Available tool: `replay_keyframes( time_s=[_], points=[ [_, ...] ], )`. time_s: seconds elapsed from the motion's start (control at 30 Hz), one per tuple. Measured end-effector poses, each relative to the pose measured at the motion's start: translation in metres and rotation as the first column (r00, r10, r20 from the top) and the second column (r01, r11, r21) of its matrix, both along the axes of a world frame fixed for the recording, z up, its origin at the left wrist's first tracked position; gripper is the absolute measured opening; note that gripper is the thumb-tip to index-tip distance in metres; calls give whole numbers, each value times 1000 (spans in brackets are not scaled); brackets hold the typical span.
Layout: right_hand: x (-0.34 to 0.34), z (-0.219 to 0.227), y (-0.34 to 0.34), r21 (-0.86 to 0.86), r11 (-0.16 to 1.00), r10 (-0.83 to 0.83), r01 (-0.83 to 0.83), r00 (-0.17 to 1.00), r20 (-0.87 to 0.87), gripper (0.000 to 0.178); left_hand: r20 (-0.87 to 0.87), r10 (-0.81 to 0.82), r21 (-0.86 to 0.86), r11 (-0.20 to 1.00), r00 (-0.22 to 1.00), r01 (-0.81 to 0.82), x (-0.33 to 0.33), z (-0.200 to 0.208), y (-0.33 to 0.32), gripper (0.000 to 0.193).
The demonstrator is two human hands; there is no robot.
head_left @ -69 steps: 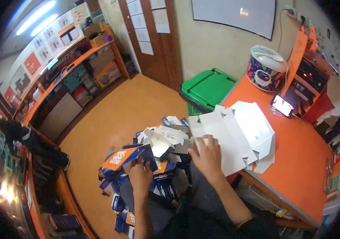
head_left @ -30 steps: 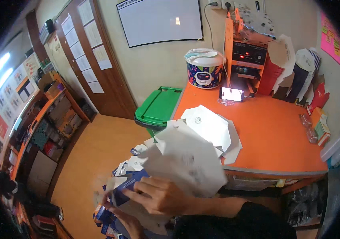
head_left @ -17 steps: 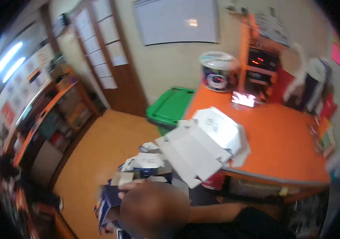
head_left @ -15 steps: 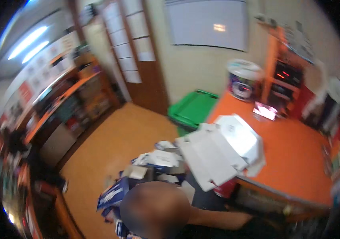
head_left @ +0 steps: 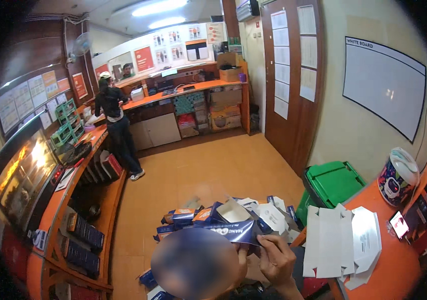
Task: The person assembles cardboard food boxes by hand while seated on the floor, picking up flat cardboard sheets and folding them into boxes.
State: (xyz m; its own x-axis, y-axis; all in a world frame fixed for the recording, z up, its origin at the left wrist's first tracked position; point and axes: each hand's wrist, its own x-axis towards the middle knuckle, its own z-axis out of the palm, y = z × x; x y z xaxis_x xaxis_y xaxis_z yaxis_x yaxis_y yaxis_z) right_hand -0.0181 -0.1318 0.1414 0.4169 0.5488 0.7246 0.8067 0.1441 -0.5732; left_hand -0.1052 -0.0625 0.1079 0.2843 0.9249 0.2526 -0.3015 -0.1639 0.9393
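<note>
A blue printed cardboard box (head_left: 246, 231) with an open pale interior is in front of me, its near part hidden by a blurred patch. My right hand (head_left: 277, 256) pinches its right end between thumb and fingers. Close beside it, a small part of my left hand (head_left: 242, 260) shows at the lower edge of the box; the rest is hidden by the blur. Beyond and around the hands lies a heap of blue, orange and white folding boxes (head_left: 183, 216), some showing plain white flaps (head_left: 272, 217).
White cardboard blanks (head_left: 328, 242) overlap the edge of the orange table (head_left: 396, 260) at right, near a lit phone (head_left: 399, 225) and a patterned tub (head_left: 397, 177). A green lidded bin (head_left: 336, 182) stands behind. A person (head_left: 116, 117) stands at the far-left counter, past a lit display case (head_left: 23, 172).
My view has swung left, bringing the person and counters into sight. My right hand has come out of the blurred patch and now grips the blue box's end.
</note>
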Motion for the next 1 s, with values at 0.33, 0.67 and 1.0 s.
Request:
replay_keyframes(
  time_s=[0.33, 0.67, 1.0],
  points=[
    [-1, -17, 1, -179, 984, 33, -1, 984, 175, 30, -83, 20, -35, 999, 996, -22, 0, -11, 6, 15],
    [-2, -9, -2, -232, 972, 17, -24, 999, -33, 46, 129, 257, -14, 966, 958, -257, -13, 16, 31, 19],
    [-7, 4, -8, -106, 991, -74, 81, 995, 71, 23, -146, 203, 313, 938, 968, -150, 3, -32, 1, 14]
  ],
)
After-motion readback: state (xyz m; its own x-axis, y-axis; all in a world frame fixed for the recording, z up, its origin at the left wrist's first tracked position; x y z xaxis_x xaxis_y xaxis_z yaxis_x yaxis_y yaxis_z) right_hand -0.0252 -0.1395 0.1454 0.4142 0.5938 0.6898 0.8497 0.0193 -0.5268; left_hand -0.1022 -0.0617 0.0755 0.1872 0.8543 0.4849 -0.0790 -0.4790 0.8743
